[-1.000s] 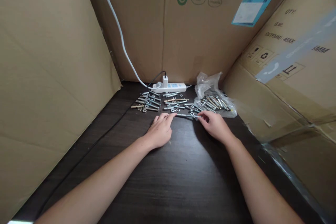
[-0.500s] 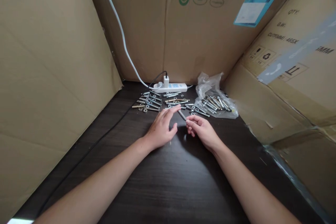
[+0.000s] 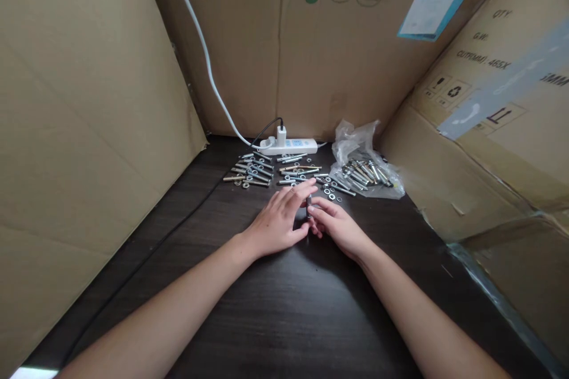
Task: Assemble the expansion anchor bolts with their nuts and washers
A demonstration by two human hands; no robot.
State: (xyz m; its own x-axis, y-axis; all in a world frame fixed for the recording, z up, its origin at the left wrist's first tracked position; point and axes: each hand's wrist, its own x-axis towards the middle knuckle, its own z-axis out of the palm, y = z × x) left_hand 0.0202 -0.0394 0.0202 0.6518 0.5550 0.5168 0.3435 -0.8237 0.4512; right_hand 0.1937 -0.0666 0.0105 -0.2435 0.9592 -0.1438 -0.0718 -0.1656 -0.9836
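A short metal bolt [image 3: 309,206] stands nearly upright between my hands, just above the dark table. My right hand [image 3: 340,226] pinches it from the right between thumb and fingers. From the left, my left hand [image 3: 278,219] curves around it, with the forefinger at its upper end and the thumb at its lower end. The fingers cover part of the bolt. Just beyond the hands lie a middle group of loose bolts [image 3: 299,173] and several washers [image 3: 328,192].
Another group of bolts and nuts [image 3: 253,170] lies at the left. A clear plastic bag [image 3: 358,145] with more bolts sits at the right. Behind stands a white power strip [image 3: 302,147]. A black cable [image 3: 178,228] crosses the table's left side. Cardboard boxes [image 3: 240,41] wall three sides.
The bolt has turned from slanted to nearly upright. My left thumb has closed in to the bolt's lower end, and my right hand has shifted slightly left.
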